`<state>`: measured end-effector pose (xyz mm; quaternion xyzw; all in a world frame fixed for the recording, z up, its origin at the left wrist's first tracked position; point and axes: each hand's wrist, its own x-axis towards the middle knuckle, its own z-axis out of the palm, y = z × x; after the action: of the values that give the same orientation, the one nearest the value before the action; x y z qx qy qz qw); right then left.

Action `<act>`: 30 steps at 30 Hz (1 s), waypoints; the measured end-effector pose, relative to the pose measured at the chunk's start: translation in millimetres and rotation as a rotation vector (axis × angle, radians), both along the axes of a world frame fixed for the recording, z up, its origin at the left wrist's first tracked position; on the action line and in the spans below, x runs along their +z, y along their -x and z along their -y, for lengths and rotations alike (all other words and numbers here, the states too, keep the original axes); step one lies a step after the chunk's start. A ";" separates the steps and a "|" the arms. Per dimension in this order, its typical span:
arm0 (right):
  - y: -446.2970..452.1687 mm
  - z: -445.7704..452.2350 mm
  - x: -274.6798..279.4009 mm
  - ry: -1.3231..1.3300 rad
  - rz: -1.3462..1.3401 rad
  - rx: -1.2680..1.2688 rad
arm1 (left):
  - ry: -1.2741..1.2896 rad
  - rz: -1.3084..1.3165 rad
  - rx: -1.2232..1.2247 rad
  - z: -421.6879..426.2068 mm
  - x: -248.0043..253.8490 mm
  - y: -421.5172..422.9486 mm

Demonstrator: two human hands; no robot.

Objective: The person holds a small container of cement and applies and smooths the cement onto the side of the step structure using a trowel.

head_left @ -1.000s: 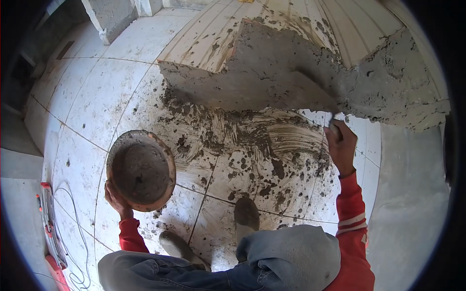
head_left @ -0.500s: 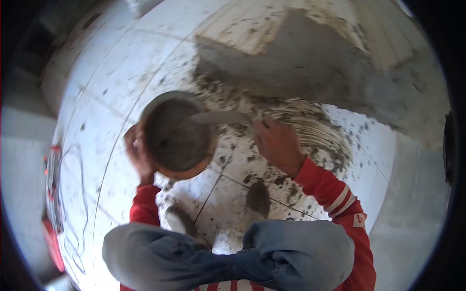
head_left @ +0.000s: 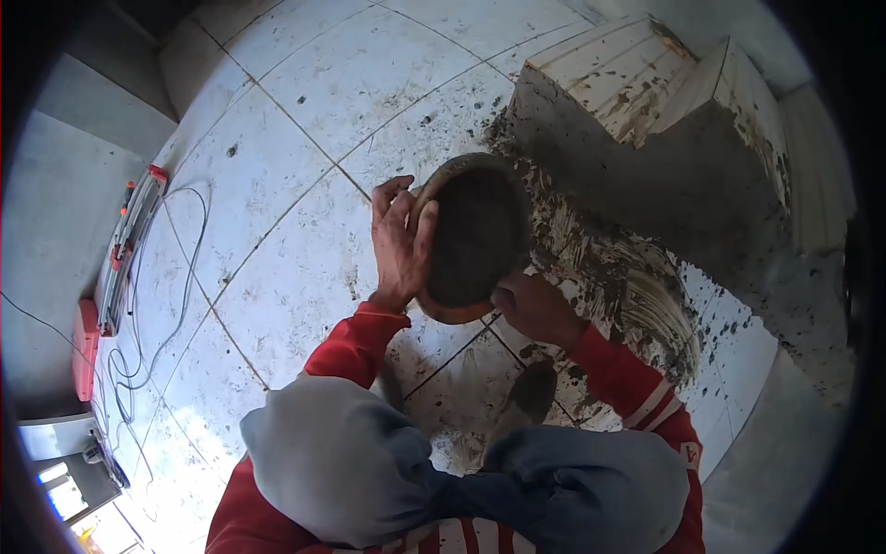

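A round bowl (head_left: 454, 314) with a worn orange-brown rim holds dark grey mortar (head_left: 475, 235). It leans to the right above the tiles. My left hand (head_left: 399, 245) grips its left side, fingers spread along the rim and closed on it. At the bowl's lower right edge is my right hand (head_left: 540, 309), curled into a fist. The trowel that showed in this fist a moment ago cannot be made out now; its blade is hidden or lost in the dark bowl.
Wet mortar (head_left: 637, 305) is smeared across the tiles to the right, beside a grey block with a tiled top (head_left: 609, 69). My boot (head_left: 531, 392) stands below the bowl. At far left lie a red-ended tile cutter (head_left: 134, 240), a red case (head_left: 85, 351) and a loose cable (head_left: 198, 245).
The view has turned left. The bowl has shifted right over the floor and tilted, with my left hand on it. My right hand came to its lower edge, and the trowel blade went out of sight.
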<state>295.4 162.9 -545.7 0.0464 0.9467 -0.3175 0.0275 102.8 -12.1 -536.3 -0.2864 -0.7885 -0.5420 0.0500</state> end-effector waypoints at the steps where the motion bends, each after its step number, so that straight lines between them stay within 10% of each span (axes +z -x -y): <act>1: -1.4 3.6 0.2 -0.012 0.007 0.008 | 0.033 0.004 0.009 2.1 1.4 2.1; 3: -4.3 4.7 5.8 0.757 0.360 -0.269 | -0.006 0.041 0.023 8.2 -0.5 7.9; 6: -10.2 23.4 22.4 0.797 0.292 -0.367 | -0.062 0.114 0.064 27.2 -11.8 20.1; 9: -12.1 27.5 5.6 0.457 0.044 -0.332 | -0.157 0.210 0.198 43.6 -29.6 31.2; 19: 27.6 55.0 54.6 0.550 0.170 -0.433 | -0.291 0.351 0.338 80.0 -78.1 34.5; 30: -6.6 -16.4 80.7 -0.151 -0.050 -0.377 | -0.102 0.311 0.433 147.1 -87.1 55.3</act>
<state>302.0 179.4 -465.0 0.2169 0.9428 -0.2460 -0.0598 47.5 -159.2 -623.4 -0.0218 -0.8011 -0.5953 0.0575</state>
